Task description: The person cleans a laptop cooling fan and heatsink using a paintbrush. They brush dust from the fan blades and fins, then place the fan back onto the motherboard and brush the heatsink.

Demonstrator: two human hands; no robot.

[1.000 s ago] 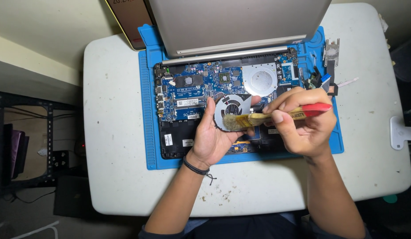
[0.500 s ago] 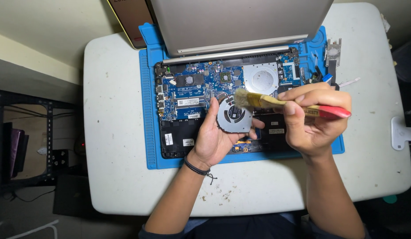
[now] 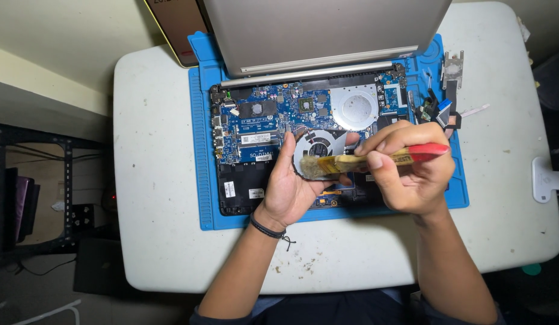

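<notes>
White desk (image 3: 159, 180), blue mat (image 3: 201, 150) under the opened laptop (image 3: 261, 126); left hand (image 3: 291, 186) cups the fan (image 3: 318, 150) steady above it, right hand (image 3: 411, 174) pinches the brush (image 3: 375, 159), bristles on the fan

Both forearms are bare from the wrists up to near the elbows. The left hand (image 3: 291, 183) has a thin black cord bracelet (image 3: 267, 227) around its wrist, with a small knotted end hanging loose. The right hand (image 3: 411, 174) wears nothing: no ring, watch or glove. At the bottom edge, dark sleeves begin near both elbows, over dark clothing on the body.
</notes>
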